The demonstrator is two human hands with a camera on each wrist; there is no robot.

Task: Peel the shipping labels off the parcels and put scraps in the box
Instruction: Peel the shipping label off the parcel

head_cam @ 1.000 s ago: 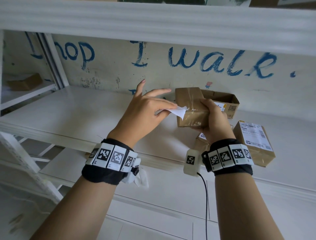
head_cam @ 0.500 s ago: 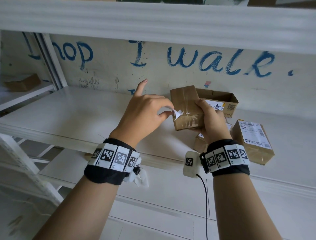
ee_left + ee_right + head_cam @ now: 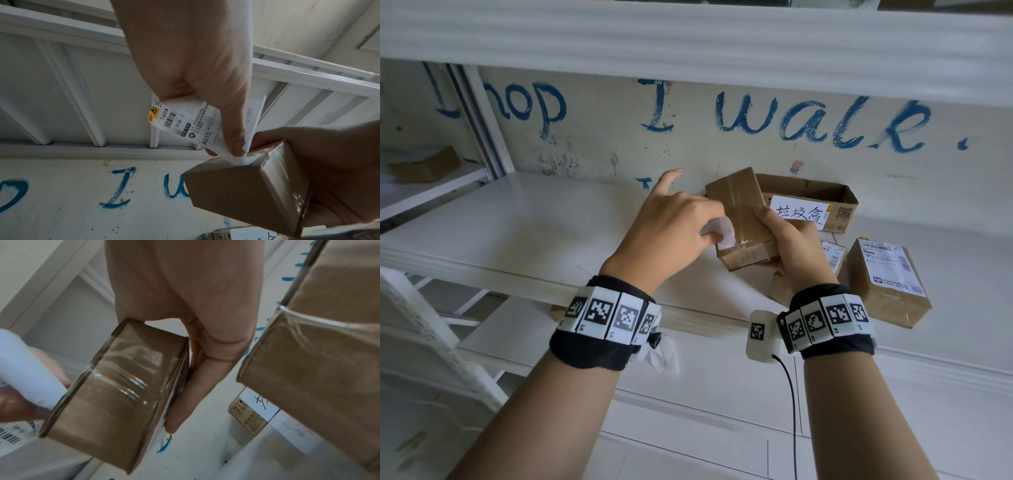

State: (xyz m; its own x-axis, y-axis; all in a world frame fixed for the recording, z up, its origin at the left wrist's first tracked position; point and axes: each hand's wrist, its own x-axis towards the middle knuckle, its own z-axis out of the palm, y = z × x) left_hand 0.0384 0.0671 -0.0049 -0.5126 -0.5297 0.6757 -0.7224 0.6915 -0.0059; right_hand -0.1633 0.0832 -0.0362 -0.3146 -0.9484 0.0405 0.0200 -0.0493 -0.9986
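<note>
My right hand [image 3: 787, 240] grips a small taped cardboard parcel [image 3: 739, 219] above the white shelf [image 3: 517, 233], thumb on its top face. My left hand [image 3: 674, 233] pinches a curled white shipping label [image 3: 719, 231] that still clings to the parcel's near left corner; its index finger points away. In the left wrist view the label [image 3: 185, 123] shows barcodes and "A015", pinched by thumb and fingers at the parcel [image 3: 246, 191] edge. The right wrist view has the parcel [image 3: 115, 395] in my fingers [image 3: 205, 373]. Behind it stands the open scrap box [image 3: 822, 202] with a handwritten white sign.
Another parcel [image 3: 887, 281] with its label on lies at the right, and one more labelled parcel [image 3: 832, 257] sits under my right hand. A brown box [image 3: 424, 168] is on the neighbouring shelf at left. An upper shelf beam [image 3: 688, 44] runs overhead.
The label has been peeled further and now curls into my left hand at the parcel's corner. The parcel has been tilted and drawn slightly left and down, nearer to me.
</note>
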